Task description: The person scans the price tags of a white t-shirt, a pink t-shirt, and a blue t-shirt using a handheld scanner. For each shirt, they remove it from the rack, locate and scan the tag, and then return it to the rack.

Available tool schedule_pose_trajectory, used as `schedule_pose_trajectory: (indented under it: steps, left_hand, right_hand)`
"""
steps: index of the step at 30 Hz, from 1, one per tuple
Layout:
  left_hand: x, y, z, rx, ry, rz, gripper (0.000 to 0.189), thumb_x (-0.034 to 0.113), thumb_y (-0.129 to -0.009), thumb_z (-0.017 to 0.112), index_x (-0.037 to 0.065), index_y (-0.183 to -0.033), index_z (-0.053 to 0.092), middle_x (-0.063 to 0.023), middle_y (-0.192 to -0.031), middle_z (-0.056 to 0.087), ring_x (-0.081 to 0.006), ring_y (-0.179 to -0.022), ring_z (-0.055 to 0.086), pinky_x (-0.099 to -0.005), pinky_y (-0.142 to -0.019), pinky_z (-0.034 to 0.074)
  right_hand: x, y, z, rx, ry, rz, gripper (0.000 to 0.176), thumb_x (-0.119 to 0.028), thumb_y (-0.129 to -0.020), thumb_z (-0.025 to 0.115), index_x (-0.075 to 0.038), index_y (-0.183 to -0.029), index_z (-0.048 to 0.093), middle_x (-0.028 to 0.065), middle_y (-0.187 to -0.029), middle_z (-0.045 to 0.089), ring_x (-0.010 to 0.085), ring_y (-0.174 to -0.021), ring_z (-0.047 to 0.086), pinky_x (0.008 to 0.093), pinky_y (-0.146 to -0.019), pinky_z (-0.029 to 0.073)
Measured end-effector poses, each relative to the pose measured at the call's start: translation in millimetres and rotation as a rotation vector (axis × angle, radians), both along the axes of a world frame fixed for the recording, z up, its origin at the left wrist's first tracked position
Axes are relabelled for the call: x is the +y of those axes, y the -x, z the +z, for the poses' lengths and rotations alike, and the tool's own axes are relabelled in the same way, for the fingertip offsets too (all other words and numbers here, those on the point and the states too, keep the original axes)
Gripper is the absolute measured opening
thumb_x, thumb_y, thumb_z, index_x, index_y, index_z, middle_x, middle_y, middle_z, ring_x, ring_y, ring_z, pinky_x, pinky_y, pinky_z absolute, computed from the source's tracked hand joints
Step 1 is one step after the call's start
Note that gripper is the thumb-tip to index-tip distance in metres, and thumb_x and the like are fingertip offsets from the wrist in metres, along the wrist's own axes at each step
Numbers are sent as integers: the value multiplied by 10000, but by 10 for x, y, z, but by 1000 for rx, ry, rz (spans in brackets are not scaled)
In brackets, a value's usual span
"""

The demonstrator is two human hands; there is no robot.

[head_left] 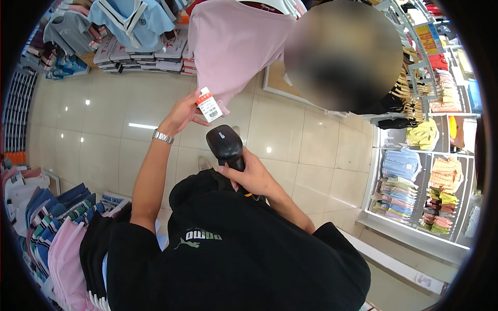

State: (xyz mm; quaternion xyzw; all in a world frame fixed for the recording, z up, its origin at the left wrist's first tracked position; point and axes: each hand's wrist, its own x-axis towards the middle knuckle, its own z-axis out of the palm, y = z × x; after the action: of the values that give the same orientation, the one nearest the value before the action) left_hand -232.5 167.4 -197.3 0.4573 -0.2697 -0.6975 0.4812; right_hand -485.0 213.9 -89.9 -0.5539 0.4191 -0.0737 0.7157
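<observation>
My left hand [182, 113] pinches a white and orange price tag [209, 105] by its left edge, with a barcode on the side facing me. Behind the tag hangs a pink shirt [236, 44], and the tag lies against its lower end. In my right hand [252, 174] is a black barcode scanner [225, 144], gripped by its handle with the head up. The scanner's head is just below the tag, apart from it. A silver watch [163, 136] circles my left wrist.
Stacked flat boxes [140, 55] sit under a light blue polo shirt [132, 22] at the back left. Folded shirts [67, 223] and hanging pink shirts [67, 256] are close on my left. Shelves with clothes [399, 166] stand at the right. A blurred round patch hides the upper right.
</observation>
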Motion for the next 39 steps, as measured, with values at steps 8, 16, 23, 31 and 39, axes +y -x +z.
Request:
schedule_pose_trajectory:
  steps: [8, 16, 23, 31, 39]
  left_hand:
    - [-38, -23, -29, -16, 1, -30, 595, 479, -1048, 302, 2, -1373, 448, -188, -1249, 621, -286, -1057, 686, -409, -749, 632]
    - [-10, -39, -30, -41, -41, -14, 555, 429, -1044, 315, -14, -1346, 459, -208, -1200, 647, -297, -1006, 705, -399, -726, 631]
    - [7, -13, -25, -80, -41, 0, 473, 406, -1046, 347, 3, -1260, 471, -203, -1141, 670, -292, -913, 730, -372, -692, 638]
    - [10, -9, 10, -99, -51, 9, 459, 400, -1045, 366, 7, -1257, 470, -203, -1112, 682, -294, -909, 732, -367, -688, 640]
    - [24, -21, -16, -99, -48, 3, 463, 409, -1043, 378, 9, -1252, 478, -204, -1105, 685, -288, -905, 733, -364, -691, 638]
  right_hand:
    - [3, -6, 7, 24, 9, 11, 479, -205, -880, 712, 4, -1232, 464, 50, -729, 595, 117, -507, 576, 279, -486, 478]
    - [24, 25, 88, 44, 74, -19, 476, -228, -880, 711, 4, -1220, 472, 63, -719, 594, 128, -503, 578, 282, -485, 481]
    - [-26, -13, 96, 103, 107, -6, 409, -208, -892, 688, 20, -1166, 488, 56, -699, 583, 127, -503, 577, 285, -475, 476]
    - [-63, -78, 139, 105, 98, -14, 314, -154, -896, 685, 44, -1060, 505, 46, -718, 582, 116, -512, 582, 275, -464, 467]
    - [-66, -93, 105, 147, 120, 3, 338, -195, -902, 655, 50, -1079, 502, 56, -664, 589, 131, -498, 583, 291, -473, 476]
